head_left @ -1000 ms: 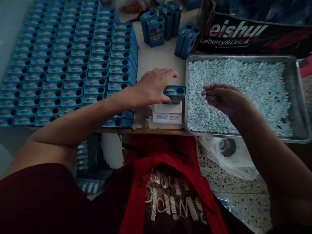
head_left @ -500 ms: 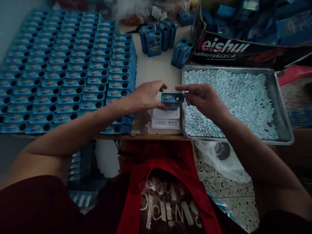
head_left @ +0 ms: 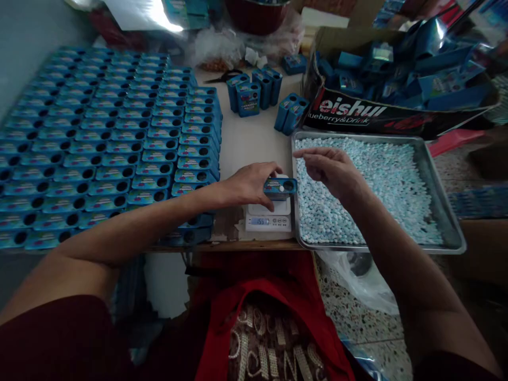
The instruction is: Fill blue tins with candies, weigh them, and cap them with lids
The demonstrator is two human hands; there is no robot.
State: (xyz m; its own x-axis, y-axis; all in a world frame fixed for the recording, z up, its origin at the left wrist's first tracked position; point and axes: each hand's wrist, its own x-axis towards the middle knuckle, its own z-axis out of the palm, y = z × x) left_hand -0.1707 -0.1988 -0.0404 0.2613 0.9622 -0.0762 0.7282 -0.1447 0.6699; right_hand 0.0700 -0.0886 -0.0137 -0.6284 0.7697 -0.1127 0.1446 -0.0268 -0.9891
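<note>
My left hand is closed lightly around a small blue candy box standing on a white digital scale. The thumb is at the near side and the fingers are at the far side. A single white candy shows on the box top, left of its round hole. My right hand hovers over the left edge of a metal tray, apart from the box. Its index finger points left and the other fingers curl under; whatever they hold is hidden. Pale blue and white candies spread across the tray.
Tight rows of blue boxes with round holes fill the left side. Several upright boxes stand behind the scale, near black scissors. A black carton of more boxes sits behind the tray. The table's wooden edge runs in front.
My right hand has drawn back from the box's hole, rightward and away over the tray. My left hand stays at the box. The scale's digits have changed, and the view has tilted up.
</note>
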